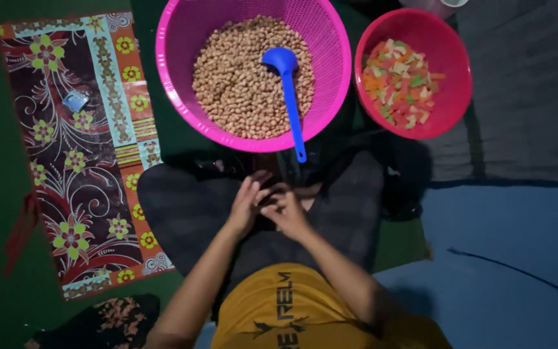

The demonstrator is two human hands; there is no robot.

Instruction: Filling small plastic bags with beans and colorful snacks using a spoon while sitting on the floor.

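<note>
Both hands meet over the lap, left hand (248,201) and right hand (287,212) touching, fingers loosely curled; whether they hold anything I cannot tell. Ahead, left to right: patterned mat (85,148), pink basket (182,71) of peanuts (237,84) with blue ladle (289,97), red bowl (453,97) of coloured crackers (398,81).

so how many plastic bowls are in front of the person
2: a big pink perforated basket of peanuts with a blue ladle at top centre, and a smaller red bowl of coloured snack pieces to its right.

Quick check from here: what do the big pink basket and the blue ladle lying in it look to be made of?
Pink basket: likely moulded plastic, with a fine perforated mesh wall and glossy rim. Blue ladle: probably plastic too, one smooth uniform piece with a slight sheen, resting on the peanuts.
</note>
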